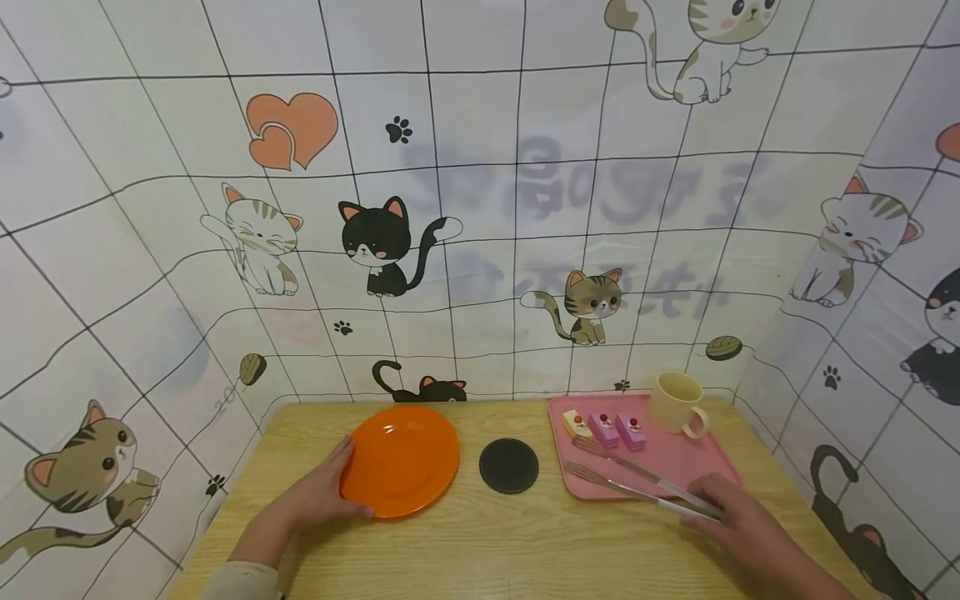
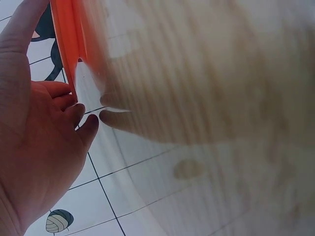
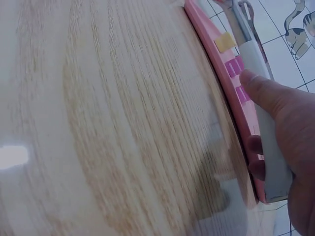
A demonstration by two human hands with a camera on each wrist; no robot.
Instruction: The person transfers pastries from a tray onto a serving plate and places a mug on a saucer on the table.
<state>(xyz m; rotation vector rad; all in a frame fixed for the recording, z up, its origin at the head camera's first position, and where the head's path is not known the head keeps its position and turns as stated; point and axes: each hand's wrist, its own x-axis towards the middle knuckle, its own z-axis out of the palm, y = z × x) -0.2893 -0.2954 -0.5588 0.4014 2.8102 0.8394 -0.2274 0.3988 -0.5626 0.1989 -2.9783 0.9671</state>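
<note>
At the left of the table lies an orange plate (image 1: 405,460). My left hand (image 1: 318,483) holds its left rim, thumb at the near side and fingers farther along the edge. The left wrist view shows that hand (image 2: 44,132) with bent fingertips at the orange rim (image 2: 66,44). My right hand (image 1: 738,521) grips tongs (image 1: 652,483) with metal, fork-like ends and pale handles. The tips hang over a pink tray (image 1: 712,458), just in front of the small cakes. In the right wrist view, thumb and fingers close round the white handle (image 3: 270,147).
One yellow cake (image 1: 577,423) and two pink-purple cakes (image 1: 603,431) stand in a row on the tray. A cream mug (image 1: 675,404) stands at the tray's back right. A black round disc (image 1: 509,466) lies between plate and tray. Cat-patterned sheeting surrounds the table (image 1: 480,550).
</note>
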